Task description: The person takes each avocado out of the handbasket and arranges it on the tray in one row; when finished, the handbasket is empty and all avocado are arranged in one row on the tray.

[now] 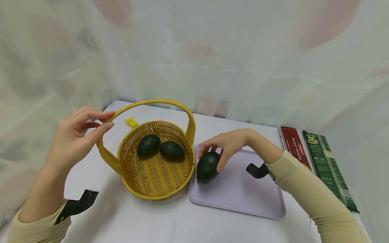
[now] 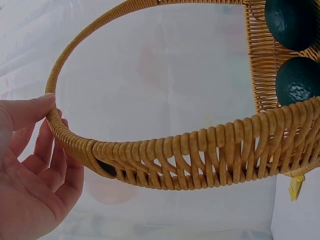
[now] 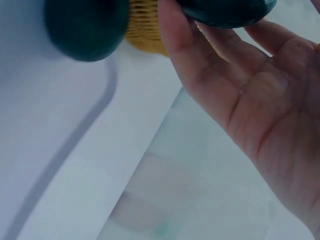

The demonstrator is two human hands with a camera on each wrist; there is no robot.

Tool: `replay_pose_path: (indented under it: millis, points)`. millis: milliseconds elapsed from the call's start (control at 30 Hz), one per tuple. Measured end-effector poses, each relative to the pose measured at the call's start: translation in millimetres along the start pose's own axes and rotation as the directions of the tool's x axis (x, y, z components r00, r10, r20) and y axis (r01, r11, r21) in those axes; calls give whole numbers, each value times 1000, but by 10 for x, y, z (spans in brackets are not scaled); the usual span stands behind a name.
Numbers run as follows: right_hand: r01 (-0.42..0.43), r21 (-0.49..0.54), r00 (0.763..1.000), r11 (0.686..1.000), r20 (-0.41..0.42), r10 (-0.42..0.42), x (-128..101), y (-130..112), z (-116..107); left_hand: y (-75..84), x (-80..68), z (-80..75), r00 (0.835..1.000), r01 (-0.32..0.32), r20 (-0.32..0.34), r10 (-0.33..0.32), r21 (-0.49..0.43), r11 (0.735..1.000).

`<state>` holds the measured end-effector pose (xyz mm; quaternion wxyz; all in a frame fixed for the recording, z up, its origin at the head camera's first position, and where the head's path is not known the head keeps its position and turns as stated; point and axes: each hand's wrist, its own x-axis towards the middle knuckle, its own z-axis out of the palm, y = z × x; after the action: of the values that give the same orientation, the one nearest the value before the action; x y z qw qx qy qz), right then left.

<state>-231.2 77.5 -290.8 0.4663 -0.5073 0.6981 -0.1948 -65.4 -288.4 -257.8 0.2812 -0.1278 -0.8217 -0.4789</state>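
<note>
My left hand pinches the handle of a yellow woven basket between thumb and fingers at its left side. The left wrist view shows the same grip by the left hand. Inside the basket lie two dark green avocados, one avocado left of the other avocado. Just right of the basket, my right hand holds an avocado over the left end of a lilac tray. The right wrist view shows another avocado on the tray, apart from the held one.
Behind the basket's left side lies a small yellow packet. A red spaghetti box and a green package lie along the table's right edge. A patterned curtain hangs behind the white table.
</note>
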Motion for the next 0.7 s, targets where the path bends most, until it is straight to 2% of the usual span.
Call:
replay_pose_path:
  millis: [100,333,700]
  points:
    - [-43,37,999,998,-8,44,-86,57,40,-6,-4,-3,1000,7,-5,-7,7,1000]
    - [-86,94,996,992,-22,88,-251,193,123,-9,-5,-9,1000,18,-11,-18,5,1000]
    - [-136,191,988,972,-50,148,-361,521,288,-7,-4,-2,1000,25,-14,-25,11,1000]
